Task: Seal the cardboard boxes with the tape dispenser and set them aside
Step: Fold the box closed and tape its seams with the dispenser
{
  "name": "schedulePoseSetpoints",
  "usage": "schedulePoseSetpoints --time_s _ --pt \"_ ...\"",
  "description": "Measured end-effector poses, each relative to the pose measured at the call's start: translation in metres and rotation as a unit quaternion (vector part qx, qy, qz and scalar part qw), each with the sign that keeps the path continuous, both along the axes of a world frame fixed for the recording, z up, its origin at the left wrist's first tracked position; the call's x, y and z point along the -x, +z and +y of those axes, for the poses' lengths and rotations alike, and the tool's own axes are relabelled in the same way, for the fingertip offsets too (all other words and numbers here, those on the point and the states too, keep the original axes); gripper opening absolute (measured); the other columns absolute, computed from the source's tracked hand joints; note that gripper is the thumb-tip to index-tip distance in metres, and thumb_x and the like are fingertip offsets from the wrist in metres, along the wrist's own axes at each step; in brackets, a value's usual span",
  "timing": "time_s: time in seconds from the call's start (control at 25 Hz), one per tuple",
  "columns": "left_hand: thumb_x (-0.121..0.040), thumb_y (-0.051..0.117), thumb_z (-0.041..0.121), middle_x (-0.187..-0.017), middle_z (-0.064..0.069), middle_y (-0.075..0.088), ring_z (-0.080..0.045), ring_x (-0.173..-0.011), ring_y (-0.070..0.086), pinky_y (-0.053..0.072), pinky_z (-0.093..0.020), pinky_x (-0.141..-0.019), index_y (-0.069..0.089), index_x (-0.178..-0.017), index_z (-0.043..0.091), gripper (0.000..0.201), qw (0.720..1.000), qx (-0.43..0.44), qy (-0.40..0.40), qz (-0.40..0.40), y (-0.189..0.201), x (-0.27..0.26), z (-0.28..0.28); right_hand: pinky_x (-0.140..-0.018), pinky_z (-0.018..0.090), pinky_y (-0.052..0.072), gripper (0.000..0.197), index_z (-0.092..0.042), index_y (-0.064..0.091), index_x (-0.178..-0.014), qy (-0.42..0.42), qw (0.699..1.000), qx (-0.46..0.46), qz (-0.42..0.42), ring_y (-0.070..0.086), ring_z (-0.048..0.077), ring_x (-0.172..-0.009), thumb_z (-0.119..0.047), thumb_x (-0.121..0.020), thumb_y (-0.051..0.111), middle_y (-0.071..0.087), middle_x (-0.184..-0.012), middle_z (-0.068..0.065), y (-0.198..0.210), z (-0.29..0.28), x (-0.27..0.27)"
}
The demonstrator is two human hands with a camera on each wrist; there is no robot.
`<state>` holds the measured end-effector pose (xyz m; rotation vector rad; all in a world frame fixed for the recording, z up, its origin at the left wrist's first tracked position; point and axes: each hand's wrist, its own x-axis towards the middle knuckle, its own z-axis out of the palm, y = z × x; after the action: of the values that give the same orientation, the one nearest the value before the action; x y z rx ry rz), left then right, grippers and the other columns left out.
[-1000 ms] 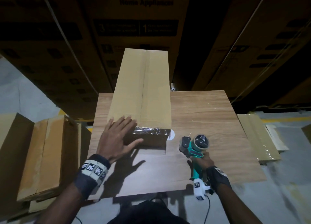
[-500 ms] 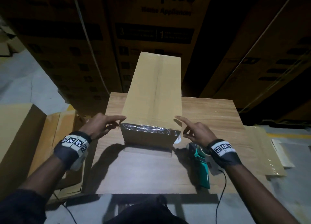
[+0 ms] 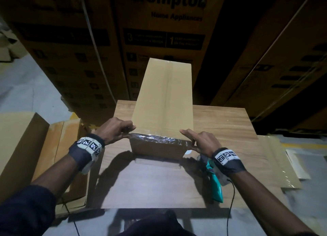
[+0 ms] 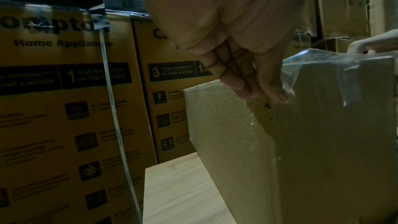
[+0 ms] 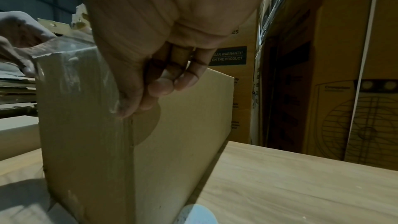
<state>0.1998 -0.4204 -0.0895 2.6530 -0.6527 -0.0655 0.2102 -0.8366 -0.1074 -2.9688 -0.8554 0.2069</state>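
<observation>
A long cardboard box (image 3: 164, 97) lies on the wooden table (image 3: 150, 182), with a clear tape strip (image 3: 159, 138) across its near top edge. My left hand (image 3: 123, 130) is at the near left corner, thumb on top. Its fingers (image 4: 254, 81) press the loose tape end (image 4: 312, 67) down the box's left side. My right hand (image 3: 192, 140) is at the near right corner, index finger on top. Its other fingers (image 5: 150, 91) press the tape against the right side. The teal tape dispenser (image 3: 215, 184) lies on the table, partly hidden under my right wrist.
Tall printed cartons (image 3: 159, 32) stand stacked right behind the table. Cardboard boxes (image 3: 21, 147) sit on the floor to the left. Flat cardboard sheets (image 3: 276, 165) lie to the right of the table. A small white disc (image 3: 188, 152) rests by the box's near right corner.
My right hand has laid the tape dispenser on the table and moved to the box's near right corner. My left hand shifted from lying flat on top to the left corner.
</observation>
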Motion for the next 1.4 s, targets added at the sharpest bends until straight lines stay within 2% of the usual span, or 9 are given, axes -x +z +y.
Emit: schedulePoseSetpoints --time_s 0.24,0.36,0.48,0.72,0.92,1.0,1.12,1.28,1.4 --pt "-0.082 0.083 0.022 -0.097 0.005 0.072 -0.007 -0.086 0.068 0.062 -0.032 -0.076 0.069 -0.103 0.016 0.026 0.993 0.104 0.047 -0.019 -0.020 0.014 -0.007 -0.069 0.034 0.056 0.072 -0.043 0.032 -0.145 -0.018 0.998 -0.059 0.014 0.069 0.021 -0.078 -0.040 -0.088 0.077 0.075 -0.088 -0.008 -0.013 0.000 -0.001" --pt "-0.086 0.069 0.045 -0.092 0.005 0.073 -0.004 -0.082 0.067 0.057 -0.024 -0.073 0.074 -0.106 0.017 0.035 0.988 0.141 0.055 -0.028 -0.026 0.019 -0.007 -0.074 0.037 0.059 0.061 -0.047 0.038 -0.146 0.001 0.992 -0.128 0.017 0.072 0.017 -0.082 -0.058 -0.093 0.064 0.077 -0.106 -0.009 -0.018 -0.006 -0.002" --pt "-0.087 0.068 0.044 -0.104 0.006 0.075 0.000 -0.082 0.067 0.053 -0.013 -0.074 0.074 -0.119 0.019 0.041 0.981 0.178 0.070 -0.035 -0.027 0.025 -0.007 -0.078 0.035 0.059 0.054 -0.053 0.036 -0.148 0.015 0.989 -0.144 0.020 0.071 0.010 -0.087 -0.069 -0.097 0.048 0.073 -0.119 -0.014 -0.016 -0.011 -0.004" --pt "-0.098 0.064 0.033 -0.103 0.002 0.073 -0.010 -0.085 0.064 0.059 -0.035 -0.071 0.069 -0.130 0.021 0.035 0.986 0.120 0.075 -0.093 -0.036 0.034 -0.009 -0.071 0.035 0.058 0.053 -0.060 0.027 -0.150 0.019 0.994 -0.104 0.005 0.070 0.011 -0.080 -0.073 -0.099 0.035 0.075 -0.113 -0.010 -0.002 -0.011 0.002" --pt "-0.095 0.058 0.026 -0.109 -0.008 0.061 -0.024 -0.087 0.056 0.048 -0.038 -0.066 0.072 -0.117 0.017 0.027 0.974 -0.001 0.038 -0.222 -0.027 0.048 -0.030 -0.060 0.034 0.056 0.054 -0.064 0.007 -0.152 0.041 0.999 -0.010 -0.022 0.063 0.013 -0.072 -0.073 -0.102 0.023 0.072 -0.105 -0.012 0.007 -0.016 0.005" --pt "-0.096 0.057 0.042 -0.117 -0.002 0.062 -0.021 -0.099 0.059 0.049 -0.037 -0.078 0.071 -0.117 0.024 0.031 0.984 0.006 0.021 -0.175 -0.019 0.052 -0.038 -0.056 0.031 0.051 0.057 -0.059 0.019 -0.152 0.043 0.995 0.041 -0.075 0.054 0.012 -0.067 -0.078 -0.098 0.024 0.065 -0.092 -0.010 0.020 -0.015 0.009" --pt "-0.098 0.049 0.061 -0.120 0.008 0.062 -0.010 -0.106 0.056 0.049 -0.031 -0.088 0.070 -0.120 0.033 0.041 0.996 -0.003 -0.008 -0.084 -0.002 0.048 -0.058 -0.073 0.037 0.044 0.063 -0.046 0.051 -0.138 0.059 0.986 0.024 -0.153 0.051 0.014 -0.078 -0.083 -0.089 0.038 0.057 -0.093 -0.009 0.042 0.005 0.022" --pt "-0.100 0.058 0.043 -0.110 0.006 0.064 -0.009 -0.098 0.054 0.051 -0.028 -0.082 0.075 -0.118 0.025 0.030 1.000 0.002 -0.004 -0.017 0.020 0.025 -0.100 -0.089 0.035 0.042 0.033 -0.040 0.070 -0.117 0.006 0.993 -0.095 -0.063 0.055 0.009 -0.093 -0.059 -0.098 0.051 0.064 -0.105 -0.012 0.060 0.070 0.022" --pt "-0.094 0.071 0.032 -0.099 0.005 0.066 -0.010 -0.089 0.059 0.054 -0.031 -0.080 0.079 -0.109 0.017 0.022 1.000 -0.002 -0.008 0.013 0.029 0.011 -0.113 -0.080 0.030 0.052 0.019 -0.031 0.079 -0.099 -0.056 0.983 -0.174 0.015 0.060 0.006 -0.082 -0.046 -0.090 0.073 0.072 -0.095 -0.013 0.051 0.097 0.012"
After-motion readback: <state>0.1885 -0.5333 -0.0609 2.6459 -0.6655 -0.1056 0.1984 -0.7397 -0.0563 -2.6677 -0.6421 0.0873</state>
